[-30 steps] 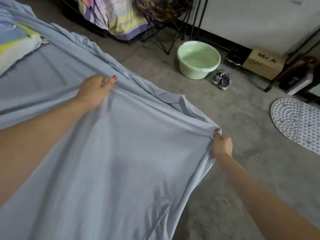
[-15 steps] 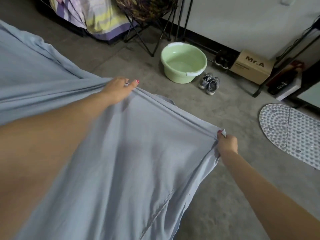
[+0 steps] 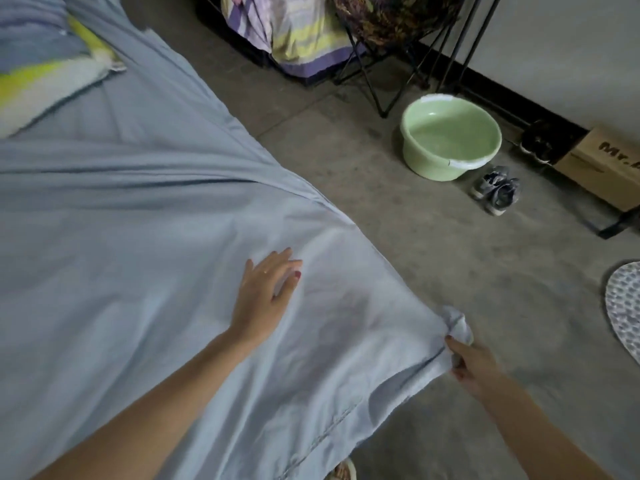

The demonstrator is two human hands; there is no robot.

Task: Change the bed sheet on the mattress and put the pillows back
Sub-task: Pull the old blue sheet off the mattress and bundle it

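Observation:
A light blue bed sheet (image 3: 145, 244) lies spread over the mattress and fills the left half of the view. My left hand (image 3: 265, 289) rests flat on it with straight fingers, near the sheet's right edge. My right hand (image 3: 467, 362) pinches the sheet's corner and holds it out past the mattress, above the floor. A pillow (image 3: 41, 74) with blue, yellow and white stripes lies on the sheet at the top left. The mattress itself is hidden under the sheet.
Bare concrete floor runs along the right side. A green plastic basin (image 3: 450, 140) stands by the wall, small shoes (image 3: 497, 190) beside it, a cardboard box (image 3: 602, 168) further right. A folding chair frame (image 3: 391, 74) and striped bedding (image 3: 298, 32) sit at the top. A patterned mat (image 3: 625, 306) lies far right.
My left hand let go of the sheet's edge and came down flat onto the sheet, nearer to me. My right hand kept its pinch on the corner and lowered. The view swung left, showing the pillow.

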